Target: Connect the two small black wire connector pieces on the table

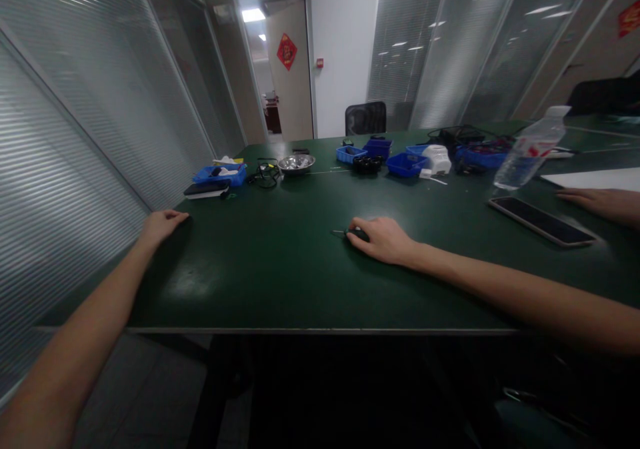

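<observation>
My right hand (pixel 383 239) lies on the dark green table (pixel 280 269), its fingers closed over a small black object (pixel 356 234) with a thin metal tip poking out to the left. My left hand (pixel 163 223) rests at the table's left edge with its fingers curled, and nothing shows in it. A black phone (pixel 543 221) lies face up to the right of my right hand.
Another person's hand (pixel 600 202) rests at the far right near a white sheet (pixel 595 179). A plastic water bottle (pixel 529 149) stands beside it. Blue trays (pixel 406 163), a metal bowl (pixel 297 163), cables and a black office chair (pixel 365 117) sit farther back.
</observation>
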Tool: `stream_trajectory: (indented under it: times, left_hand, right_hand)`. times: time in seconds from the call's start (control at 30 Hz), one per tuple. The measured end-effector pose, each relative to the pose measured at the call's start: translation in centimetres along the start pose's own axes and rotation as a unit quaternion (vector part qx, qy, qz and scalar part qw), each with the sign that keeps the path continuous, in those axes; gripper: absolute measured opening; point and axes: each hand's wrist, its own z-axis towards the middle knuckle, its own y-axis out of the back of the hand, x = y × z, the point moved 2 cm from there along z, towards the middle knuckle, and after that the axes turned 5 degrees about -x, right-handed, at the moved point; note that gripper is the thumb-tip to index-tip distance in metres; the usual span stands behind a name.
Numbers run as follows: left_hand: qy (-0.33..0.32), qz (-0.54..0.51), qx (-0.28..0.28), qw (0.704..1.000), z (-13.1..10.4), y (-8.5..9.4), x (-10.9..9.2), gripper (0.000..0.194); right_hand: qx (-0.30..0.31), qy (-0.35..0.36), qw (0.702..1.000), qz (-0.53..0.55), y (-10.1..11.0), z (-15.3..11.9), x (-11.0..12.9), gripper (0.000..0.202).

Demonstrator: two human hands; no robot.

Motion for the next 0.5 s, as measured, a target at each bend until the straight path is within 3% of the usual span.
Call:
stream_trajectory:
  times: [0.3, 0.4, 0.5]
  left_hand:
    - [-0.016, 0.045, -0.003, 0.999, -1.0, 0.3, -1.4, 0.026]
    - [-0.033, 0.056, -0.013, 0.998, -0.8, 0.0, -1.6, 0.024]
    - [-0.07, 0.06, 0.011, 0.996, -0.8, -0.9, -2.4, 0.027]
  right_hand:
    - [-0.003, 0.0, 1.0, 0.0, -0.1, 0.0, 0.0, 0.042]
    - [-0.004, 0.002, 1.0, 0.003, 0.0, 0.0, 0.0, 0.042]
    - [-0.009, 0.0, 1.0, -0.005, 0.0, 0.0, 0.0, 0.042]
